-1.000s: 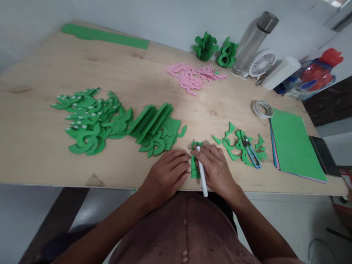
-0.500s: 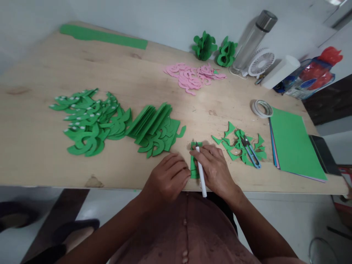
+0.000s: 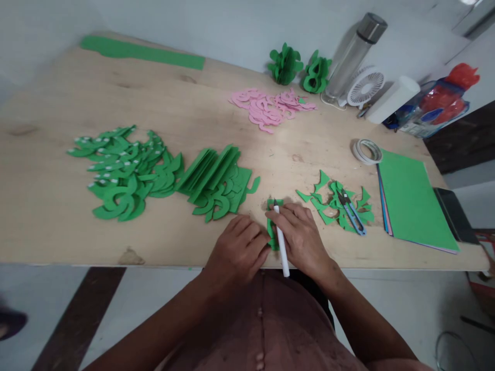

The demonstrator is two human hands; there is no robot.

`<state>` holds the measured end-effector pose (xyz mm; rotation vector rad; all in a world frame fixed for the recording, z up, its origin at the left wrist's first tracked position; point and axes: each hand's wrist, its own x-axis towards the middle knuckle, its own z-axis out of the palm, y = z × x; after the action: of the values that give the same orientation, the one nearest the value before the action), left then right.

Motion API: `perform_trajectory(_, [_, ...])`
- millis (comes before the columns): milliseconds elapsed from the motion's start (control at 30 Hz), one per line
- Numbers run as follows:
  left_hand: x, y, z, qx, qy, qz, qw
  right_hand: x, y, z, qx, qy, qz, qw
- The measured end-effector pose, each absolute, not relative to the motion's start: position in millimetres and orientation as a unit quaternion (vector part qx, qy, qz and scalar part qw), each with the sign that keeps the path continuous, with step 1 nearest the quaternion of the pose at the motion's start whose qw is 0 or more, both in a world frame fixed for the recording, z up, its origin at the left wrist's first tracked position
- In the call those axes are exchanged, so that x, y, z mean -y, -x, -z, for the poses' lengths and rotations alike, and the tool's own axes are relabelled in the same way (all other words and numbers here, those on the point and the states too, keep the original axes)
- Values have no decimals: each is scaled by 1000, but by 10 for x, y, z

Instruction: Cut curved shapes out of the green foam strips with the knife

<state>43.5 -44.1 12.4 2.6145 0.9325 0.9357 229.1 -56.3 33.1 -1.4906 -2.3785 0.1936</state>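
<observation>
My right hand (image 3: 299, 234) is closed around a white pen (image 3: 282, 245), its dark tip pointing away from me and its rear end over the table's front edge. The same hand rests on a small green paper piece (image 3: 270, 226), which it partly covers. With curled fingers, my left hand (image 3: 240, 247) lies to the left, its fingertips on the near left edge of that piece. Just beyond it are folded green strips and curved green cutouts (image 3: 222, 206). Blue thread snips (image 3: 353, 214) lie on green scraps (image 3: 325, 214) to the right of my right hand.
Green cutouts with white tabs (image 3: 124, 175) are heaped at left, pink cutouts (image 3: 266, 111) farther back. Two green paper shapes (image 3: 285, 67), a bottle (image 3: 351, 59) and a small fan (image 3: 365, 86) stand at the wall. Tape rolls (image 3: 367, 152) and green sheets (image 3: 417, 201) lie right.
My left fingertips have moved slightly right, farther onto the green paper piece. The right hand keeps its hold on the pen. A foot at lower left has moved mostly out of view.
</observation>
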Motion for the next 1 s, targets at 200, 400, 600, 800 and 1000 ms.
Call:
perform_trajectory(200, [438, -435, -145, -324, -888, -306, 116, 560, -2289, -328, 834, 523, -67, 163])
perform_trajectory(400, [435, -427, -142, -321, -886, -311, 121, 562, -2288, -320, 835, 522, -64, 160])
perform_trajectory(600, [434, -422, -129, -322, -886, -309, 125, 577, -2288, -291, 839, 523, -54, 142])
perform_trajectory(800, [430, -415, -138, -322, -890, -299, 122, 584, -2284, -277, 840, 525, -44, 129])
perform_trajectory(1000, [449, -371, -157, -318, -879, -331, 131, 588, -2291, -257, 839, 525, -44, 134])
